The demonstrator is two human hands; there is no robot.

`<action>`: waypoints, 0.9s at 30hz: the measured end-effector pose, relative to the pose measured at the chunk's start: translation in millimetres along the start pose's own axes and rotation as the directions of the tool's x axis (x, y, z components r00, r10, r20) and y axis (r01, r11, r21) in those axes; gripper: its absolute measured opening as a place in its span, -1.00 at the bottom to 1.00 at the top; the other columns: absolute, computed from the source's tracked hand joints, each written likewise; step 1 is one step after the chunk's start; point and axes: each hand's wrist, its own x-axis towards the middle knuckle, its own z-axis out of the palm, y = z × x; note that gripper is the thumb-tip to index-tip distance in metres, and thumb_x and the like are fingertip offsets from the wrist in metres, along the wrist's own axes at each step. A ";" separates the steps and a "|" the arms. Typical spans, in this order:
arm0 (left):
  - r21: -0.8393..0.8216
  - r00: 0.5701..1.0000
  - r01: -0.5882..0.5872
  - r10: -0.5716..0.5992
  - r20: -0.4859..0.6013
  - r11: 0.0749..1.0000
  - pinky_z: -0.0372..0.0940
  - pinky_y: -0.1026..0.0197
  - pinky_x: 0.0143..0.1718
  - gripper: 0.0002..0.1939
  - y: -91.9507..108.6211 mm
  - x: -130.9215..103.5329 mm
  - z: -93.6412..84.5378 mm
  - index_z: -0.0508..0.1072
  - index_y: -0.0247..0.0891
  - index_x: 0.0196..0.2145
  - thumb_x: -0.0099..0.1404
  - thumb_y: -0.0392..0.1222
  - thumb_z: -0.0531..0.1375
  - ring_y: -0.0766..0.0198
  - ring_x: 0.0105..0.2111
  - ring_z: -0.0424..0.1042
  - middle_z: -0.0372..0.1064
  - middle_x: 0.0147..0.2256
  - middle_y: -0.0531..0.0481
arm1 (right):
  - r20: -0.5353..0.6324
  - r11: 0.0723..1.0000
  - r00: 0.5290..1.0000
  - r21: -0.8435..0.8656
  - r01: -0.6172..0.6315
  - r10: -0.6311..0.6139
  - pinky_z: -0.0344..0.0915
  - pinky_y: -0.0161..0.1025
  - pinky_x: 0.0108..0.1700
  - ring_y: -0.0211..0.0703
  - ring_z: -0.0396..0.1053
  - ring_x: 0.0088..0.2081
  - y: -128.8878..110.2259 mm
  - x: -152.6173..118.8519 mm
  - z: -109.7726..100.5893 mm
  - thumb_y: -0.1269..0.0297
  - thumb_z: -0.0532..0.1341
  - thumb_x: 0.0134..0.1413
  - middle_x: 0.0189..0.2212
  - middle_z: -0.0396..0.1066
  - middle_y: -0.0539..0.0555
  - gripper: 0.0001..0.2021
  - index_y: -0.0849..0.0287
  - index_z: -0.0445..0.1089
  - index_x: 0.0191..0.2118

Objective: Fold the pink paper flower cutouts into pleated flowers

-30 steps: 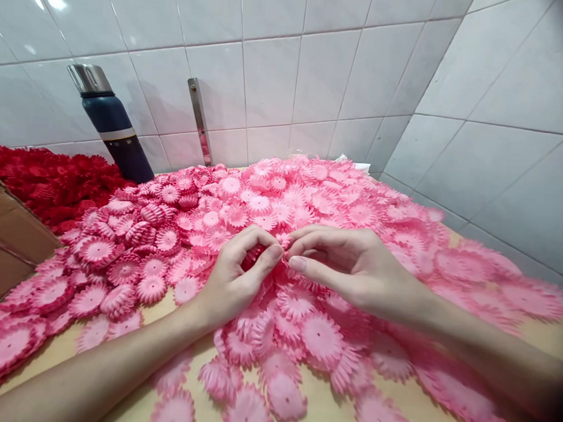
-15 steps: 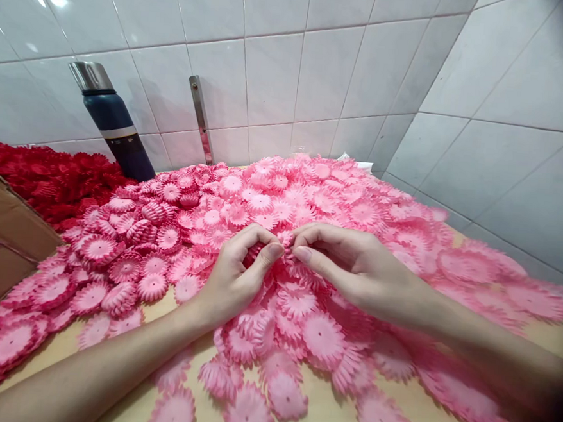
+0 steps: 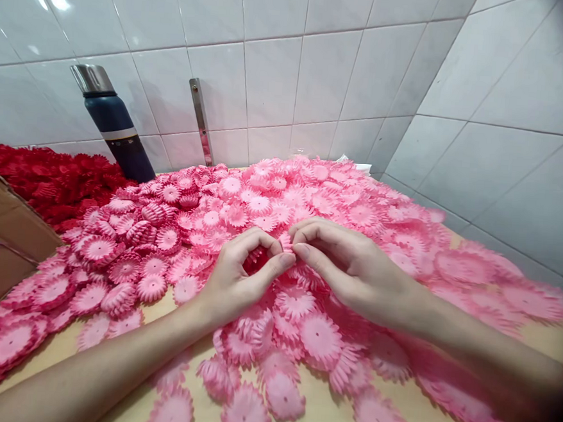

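Observation:
A small pink fabric flower petal piece (image 3: 286, 242) with a fringed edge is pinched between both hands at the middle of the view. My left hand (image 3: 243, 269) is closed, thumb and forefinger tips at its left side. My right hand (image 3: 350, 257) closes on the same piece from the right with thumb and fingers. The fingers cover most of it. Under and around both hands lies a heap of pink scalloped petal discs (image 3: 321, 336), many with a small dark hole in the centre.
A dark blue bottle (image 3: 118, 132) with a steel cap stands by the tiled wall (image 3: 272, 75). Red petal pieces (image 3: 57, 179) are heaped at the left beside a cardboard box (image 3: 4, 236). A metal strip (image 3: 201, 122) rests upright against the wall. Yellowish table surface (image 3: 319, 400) shows near the front.
Both hands stay together on the petal piece. The left thumb has shifted slightly right across the front of it, and the fingers have changed their pinch a little.

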 end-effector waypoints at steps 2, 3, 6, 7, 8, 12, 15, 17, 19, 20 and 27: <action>0.008 1.000 0.002 -0.002 0.009 1.000 0.23 0.23 -0.33 -0.82 0.0 -0.1 0.0 0.37 -0.27 -0.43 0.27 -0.13 0.17 0.28 -0.38 0.30 0.33 -0.41 -0.02 | -0.002 1.000 1.000 -0.015 0.009 -0.009 0.28 -0.19 -0.27 -0.19 0.29 -0.34 0.0 0.3 -0.8 0.31 0.04 0.24 -0.36 0.33 0.06 -0.87 0.13 0.28 -0.32; 0.008 1.000 0.002 -0.002 0.014 1.000 0.23 0.22 -0.32 -0.82 0.1 -0.1 -0.2 0.37 -0.27 -0.42 0.28 -0.13 0.16 0.27 -0.38 0.30 0.33 -0.40 -0.03 | -0.003 1.000 1.000 -0.022 0.010 -0.010 0.28 -0.19 -0.27 -0.18 0.29 -0.34 0.2 0.4 -1.4 0.31 0.04 0.24 -0.36 0.33 0.06 -0.87 0.13 0.29 -0.32; -0.010 1.000 -0.006 0.006 0.029 1.000 0.23 0.22 -0.31 -0.84 0.4 -0.1 -1.6 0.36 -0.27 -0.40 0.30 -0.15 0.14 0.27 -0.37 0.28 0.30 -0.40 -0.03 | -0.016 0.999 1.000 -0.034 0.006 -0.006 0.29 -0.18 -0.27 -0.17 0.30 -0.34 0.5 0.7 -3.1 0.30 0.03 0.24 -0.36 0.34 0.07 -0.87 0.12 0.29 -0.31; -0.020 1.000 -0.004 0.004 0.031 1.000 0.23 0.23 -0.32 -0.84 0.6 -0.2 -2.1 0.35 -0.26 -0.40 0.30 -0.16 0.13 0.28 -0.37 0.28 0.29 -0.40 -0.02 | -0.021 0.999 1.000 -0.037 -0.001 0.000 0.29 -0.18 -0.27 -0.17 0.31 -0.34 0.5 0.8 -3.5 0.29 0.04 0.24 -0.36 0.34 0.07 -0.87 0.13 0.29 -0.31; -0.028 1.000 0.001 0.000 0.030 1.000 0.23 0.23 -0.32 -0.84 0.8 -0.3 -2.5 0.35 -0.26 -0.41 0.31 -0.16 0.13 0.28 -0.37 0.27 0.28 -0.40 -0.01 | -0.025 0.999 1.000 -0.039 -0.013 0.012 0.29 -0.17 -0.27 -0.16 0.31 -0.34 0.5 1.1 -3.7 0.29 0.04 0.24 -0.37 0.35 0.07 -0.87 0.13 0.30 -0.31; -0.036 1.000 0.018 -0.017 0.021 0.999 0.22 0.25 -0.32 -0.85 1.6 -0.5 -2.8 0.35 -0.26 -0.40 0.32 -0.18 0.11 0.29 -0.37 0.27 0.27 -0.40 0.00 | -0.046 0.998 0.997 0.008 -0.068 0.068 0.30 -0.18 -0.28 -0.17 0.32 -0.35 -0.7 1.7 -2.7 0.24 0.06 0.23 -0.40 0.36 0.05 -0.84 0.13 0.32 -0.32; -0.051 1.000 0.016 -0.015 0.016 0.999 0.21 0.25 -0.31 -0.84 1.7 -0.4 -2.4 0.35 -0.27 -0.40 0.32 -0.18 0.10 0.29 -0.38 0.27 0.27 -0.40 0.01 | -0.056 0.991 0.994 0.102 -0.089 0.095 0.33 -0.18 -0.25 -0.16 0.36 -0.30 -2.1 0.8 -0.9 0.21 0.12 0.20 -0.36 0.41 0.06 -0.85 0.14 0.36 -0.30; -0.062 1.000 0.010 -0.009 0.019 0.998 0.21 0.24 -0.31 -0.85 1.7 -0.3 -2.3 0.35 -0.27 -0.39 0.32 -0.18 0.11 0.29 -0.37 0.27 0.27 -0.40 0.01 | -0.056 0.983 0.994 0.163 -0.084 0.095 0.36 -0.17 -0.22 -0.14 0.39 -0.27 -2.7 0.0 0.1 0.21 0.20 0.12 -0.33 0.43 0.07 -0.87 0.14 0.40 -0.31; -0.065 1.000 0.003 -0.001 0.026 0.998 0.21 0.24 -0.31 -0.85 1.5 -0.5 -2.5 0.36 -0.27 -0.39 0.31 -0.18 0.12 0.29 -0.37 0.27 0.28 -0.39 0.00 | -0.047 0.973 0.995 0.217 -0.079 0.091 0.37 -0.17 -0.20 -0.13 0.41 -0.26 -3.0 -0.4 0.2 0.22 0.26 0.05 -0.32 0.44 0.06 -0.89 0.14 0.44 -0.34; -0.065 1.000 0.003 -0.001 0.030 0.998 0.20 0.24 -0.32 -0.85 1.4 -0.6 -2.6 0.35 -0.27 -0.39 0.31 -0.17 0.12 0.29 -0.36 0.27 0.28 -0.38 -0.01 | -0.031 0.966 0.995 0.242 -0.088 0.098 0.37 -0.18 -0.21 -0.14 0.41 -0.27 -3.0 -0.1 -0.4 0.23 0.27 0.04 -0.33 0.45 0.06 -0.90 0.14 0.45 -0.37; -0.095 0.999 0.017 -0.021 -0.042 0.995 0.12 0.24 -0.38 -0.83 -0.5 -1.8 -2.9 0.25 -0.23 -0.44 0.33 -0.20 0.08 0.32 -0.43 0.15 0.15 -0.45 0.05 | -0.207 0.924 0.949 0.348 -0.157 0.239 0.37 -0.21 -0.24 -0.22 0.41 -0.35 8.6 8.5 -24.5 0.24 0.27 0.05 -0.40 0.45 0.03 -0.88 0.15 0.40 -0.43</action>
